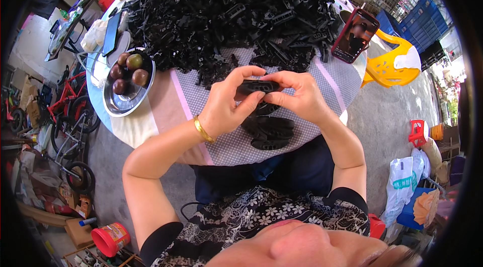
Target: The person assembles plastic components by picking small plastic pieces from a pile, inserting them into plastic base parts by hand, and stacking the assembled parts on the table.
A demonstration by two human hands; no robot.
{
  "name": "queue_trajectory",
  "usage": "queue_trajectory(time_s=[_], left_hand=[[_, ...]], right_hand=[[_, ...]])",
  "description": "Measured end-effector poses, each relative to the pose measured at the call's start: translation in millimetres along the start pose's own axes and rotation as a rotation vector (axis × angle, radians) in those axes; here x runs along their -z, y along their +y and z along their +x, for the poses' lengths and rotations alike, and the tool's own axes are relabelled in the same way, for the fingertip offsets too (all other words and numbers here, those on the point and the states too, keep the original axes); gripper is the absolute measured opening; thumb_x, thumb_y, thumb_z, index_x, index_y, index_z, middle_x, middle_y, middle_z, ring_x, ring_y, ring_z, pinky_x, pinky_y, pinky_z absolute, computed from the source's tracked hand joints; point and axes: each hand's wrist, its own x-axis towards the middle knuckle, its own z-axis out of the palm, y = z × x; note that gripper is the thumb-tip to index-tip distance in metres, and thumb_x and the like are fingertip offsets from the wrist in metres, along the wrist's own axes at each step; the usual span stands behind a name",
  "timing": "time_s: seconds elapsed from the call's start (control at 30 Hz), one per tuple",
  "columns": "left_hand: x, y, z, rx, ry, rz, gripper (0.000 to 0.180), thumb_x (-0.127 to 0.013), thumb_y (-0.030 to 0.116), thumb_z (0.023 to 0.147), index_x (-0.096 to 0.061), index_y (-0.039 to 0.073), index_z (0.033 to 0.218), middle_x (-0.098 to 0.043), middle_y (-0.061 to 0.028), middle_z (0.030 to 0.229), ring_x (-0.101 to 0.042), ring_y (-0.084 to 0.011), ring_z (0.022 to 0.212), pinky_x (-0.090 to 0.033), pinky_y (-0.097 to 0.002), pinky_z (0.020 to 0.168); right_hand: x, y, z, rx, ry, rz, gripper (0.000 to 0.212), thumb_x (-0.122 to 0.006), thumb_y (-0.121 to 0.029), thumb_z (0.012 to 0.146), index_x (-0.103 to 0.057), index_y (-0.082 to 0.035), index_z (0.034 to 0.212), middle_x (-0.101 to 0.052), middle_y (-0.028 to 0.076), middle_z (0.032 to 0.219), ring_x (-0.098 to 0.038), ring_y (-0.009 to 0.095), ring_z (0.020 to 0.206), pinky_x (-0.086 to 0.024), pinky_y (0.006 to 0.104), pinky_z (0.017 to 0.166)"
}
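Fingers of the left hand (226,103) and right hand (302,98) cover both ends of the black plastic piece (259,86), hiding its full outline; its oval marks may be openings, but they are too small to tell. At twelve o'clock, the top edge cuts off the heap of black plastic parts (216,10), whose single pieces blur together. Toward two o'clock, the smartphone (355,35) shows details too small to make out. Near four o'clock, the white plastic bag (399,186) hides whatever it contains.
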Motion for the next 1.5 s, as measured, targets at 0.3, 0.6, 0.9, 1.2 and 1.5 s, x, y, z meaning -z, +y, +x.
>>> queue_trajectory(time_s=[0.3, 0.6, 0.9, 1.2, 1.5], left_hand=[[-9.7, -11.6, 2.1, -0.261, -0.253, 0.306, 0.028, -0.066, 0.005, 0.079, -0.062, 0.004, 0.107, -0.062, -0.0123, 0.109, -0.057, -0.0271, 0.107, -0.048, -0.0336, 0.088], [-3.7, -23.6, 9.4, 0.107, -0.108, -0.153, 0.025, -0.056, 0.014, 0.092, -0.058, -0.002, 0.112, -0.063, -0.0081, 0.108, -0.058, -0.0146, 0.102, -0.044, -0.0263, 0.089], [3.2, -39.2, 33.1, 0.528, 0.183, -0.805, 0.037, -0.057, 0.025, 0.093, -0.050, -0.002, 0.118, -0.063, -0.0141, 0.099, -0.064, -0.0214, 0.088, -0.055, -0.0354, 0.081], [7.4, -50.7, 31.3, 0.171, 0.259, -0.306, 0.030, -0.064, 0.013, 0.087, -0.058, 0.007, 0.116, -0.062, -0.0035, 0.096, -0.059, -0.0109, 0.085, -0.049, -0.0236, 0.078], [4.8, -25.5, 23.9, 0.221, 0.202, -0.136, 0.034, -0.061, 0.002, 0.087, -0.053, 0.002, 0.120, -0.059, -0.0071, 0.108, -0.058, -0.0088, 0.090, -0.049, -0.0214, 0.082]], right_hand=[[46.9, 28.9, 31.7, -0.055, 0.231, -0.497, 0.036, -0.072, -0.027, 0.077, -0.065, -0.004, 0.105, -0.064, 0.009, 0.077, -0.063, 0.016, 0.069, -0.049, 0.0288, 0.063], [32.6, 42.8, 35.4, -0.032, 0.388, -0.786, 0.013, -0.066, -0.018, 0.077, -0.067, -0.006, 0.082, -0.065, 0.009, 0.079, -0.064, 0.028, 0.075, -0.050, 0.0383, 0.066], [4.1, 17.6, 32.1, 0.653, 0.288, -0.847, 0.015, -0.070, -0.005, 0.072, -0.062, -0.003, 0.085, -0.063, 0.009, 0.082, -0.061, 0.026, 0.069, -0.049, 0.0339, 0.060], [13.7, 23.1, 31.4, 0.358, 0.206, -0.742, 0.022, -0.071, -0.018, 0.072, -0.064, -0.004, 0.087, -0.062, 0.007, 0.086, -0.060, 0.026, 0.081, -0.049, 0.0346, 0.068], [14.4, 36.8, 16.0, 0.186, 0.122, -0.948, 0.017, -0.069, -0.014, 0.072, -0.064, -0.004, 0.085, -0.059, 0.009, 0.081, -0.059, 0.027, 0.080, -0.049, 0.0374, 0.067]])
